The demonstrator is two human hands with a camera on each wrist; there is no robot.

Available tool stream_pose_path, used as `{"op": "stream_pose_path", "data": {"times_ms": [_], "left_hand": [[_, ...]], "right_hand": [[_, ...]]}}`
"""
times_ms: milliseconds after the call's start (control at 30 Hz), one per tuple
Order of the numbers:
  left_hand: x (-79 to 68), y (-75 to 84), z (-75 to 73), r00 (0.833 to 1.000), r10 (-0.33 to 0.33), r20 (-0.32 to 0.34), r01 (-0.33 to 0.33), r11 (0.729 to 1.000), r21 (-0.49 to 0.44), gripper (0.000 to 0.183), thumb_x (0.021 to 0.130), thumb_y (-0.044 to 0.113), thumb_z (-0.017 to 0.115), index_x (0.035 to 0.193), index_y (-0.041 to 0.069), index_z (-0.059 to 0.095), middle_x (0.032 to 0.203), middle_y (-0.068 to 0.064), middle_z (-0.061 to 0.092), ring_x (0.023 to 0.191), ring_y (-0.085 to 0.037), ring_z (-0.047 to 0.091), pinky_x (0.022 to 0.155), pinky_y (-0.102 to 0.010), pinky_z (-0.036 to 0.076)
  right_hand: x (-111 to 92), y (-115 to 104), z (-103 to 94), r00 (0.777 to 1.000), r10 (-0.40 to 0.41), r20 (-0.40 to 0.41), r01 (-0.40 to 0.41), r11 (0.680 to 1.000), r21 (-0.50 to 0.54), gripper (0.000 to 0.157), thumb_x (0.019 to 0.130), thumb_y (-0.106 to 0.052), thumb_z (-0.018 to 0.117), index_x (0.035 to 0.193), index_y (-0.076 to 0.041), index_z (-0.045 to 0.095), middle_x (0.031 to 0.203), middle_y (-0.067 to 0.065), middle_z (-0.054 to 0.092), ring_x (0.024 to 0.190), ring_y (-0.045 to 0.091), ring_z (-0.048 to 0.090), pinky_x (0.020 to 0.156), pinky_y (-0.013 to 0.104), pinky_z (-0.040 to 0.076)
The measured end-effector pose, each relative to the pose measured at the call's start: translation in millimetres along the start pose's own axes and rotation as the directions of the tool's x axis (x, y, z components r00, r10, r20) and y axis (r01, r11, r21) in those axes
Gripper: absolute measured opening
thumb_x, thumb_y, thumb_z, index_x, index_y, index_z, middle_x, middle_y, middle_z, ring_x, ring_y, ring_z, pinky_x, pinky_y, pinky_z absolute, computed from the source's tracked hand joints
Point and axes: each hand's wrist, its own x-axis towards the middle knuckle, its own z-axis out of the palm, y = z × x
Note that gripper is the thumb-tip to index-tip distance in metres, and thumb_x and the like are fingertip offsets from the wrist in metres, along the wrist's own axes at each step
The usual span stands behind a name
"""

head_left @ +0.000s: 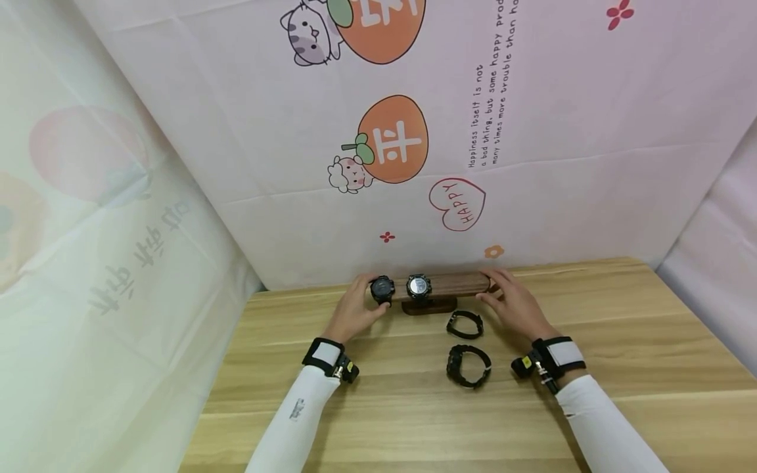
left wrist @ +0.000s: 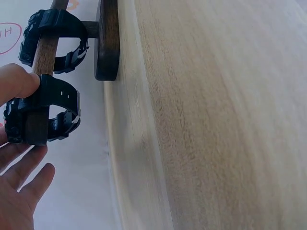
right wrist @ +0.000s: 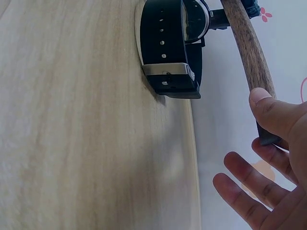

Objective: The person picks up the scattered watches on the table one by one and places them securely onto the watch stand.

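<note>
A wooden watch stand (head_left: 458, 285) with a horizontal bar and a dark base (head_left: 430, 307) stands at the table's back edge. My left hand (head_left: 353, 314) grips a black watch (head_left: 382, 289) looped around the bar's left end; in the left wrist view its thumb (left wrist: 21, 84) presses beside the strap. Farther in on the bar sits a second black watch (head_left: 418, 286) with a pale face. At the other end, my right hand (head_left: 519, 310) pinches the bar between thumb and fingers. In the right wrist view, the bar tip (right wrist: 266, 136) shows between them.
Two more black watches lie on the wooden table (head_left: 402, 407) in front of the stand: a slimmer one (head_left: 465, 325) and a bulkier one (head_left: 469, 366) nearer me. Behind the table hangs a printed white cloth (head_left: 284, 217), close to the stand.
</note>
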Motion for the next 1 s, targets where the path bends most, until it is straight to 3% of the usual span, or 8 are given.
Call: {"op": "stream_pose_path", "data": {"times_ms": [233, 633, 1000], "left_hand": [[2.1, 1.0, 1.5, 1.0, 0.01, -0.003, -0.01, 1.0, -0.028, 0.07, 0.082, 0.033, 0.074, 0.141, 0.011, 0.043, 0.138, -0.012, 0.05, 0.124, -0.021, 0.047, 0.104, -0.042, 0.043], [4.7, 3.5, 5.2, 1.0, 0.012, 0.018, -0.012, 0.999, -0.033, 0.071, 0.083, 0.034, 0.073, 0.142, 0.012, 0.042, 0.141, -0.009, 0.048, 0.128, -0.017, 0.043, 0.108, -0.039, 0.039], [7.7, 6.0, 10.2, 0.998, 0.056, 0.011, -0.055, 0.998, -0.034, 0.071, 0.083, 0.035, 0.073, 0.143, 0.012, 0.041, 0.14, -0.011, 0.048, 0.128, -0.018, 0.043, 0.108, -0.038, 0.039]], "right_hand": [[0.7, 1.7, 0.1, 1.0, 0.006, 0.001, -0.006, 1.0, -0.003, 0.059, 0.092, -0.028, 0.066, 0.143, -0.01, 0.045, 0.135, 0.016, 0.047, 0.092, 0.029, 0.06, 0.071, 0.045, 0.056], [0.2, 0.1, -0.4, 1.0, 0.004, 0.006, -0.004, 1.0, -0.001, 0.059, 0.091, -0.025, 0.067, 0.143, -0.007, 0.044, 0.136, 0.017, 0.046, 0.094, 0.03, 0.06, 0.071, 0.046, 0.056], [0.5, -1.5, 0.4, 1.0, 0.022, 0.003, -0.022, 1.0, 0.0, 0.059, 0.091, -0.024, 0.068, 0.143, -0.008, 0.045, 0.136, 0.016, 0.046, 0.094, 0.031, 0.06, 0.072, 0.047, 0.056]]}}
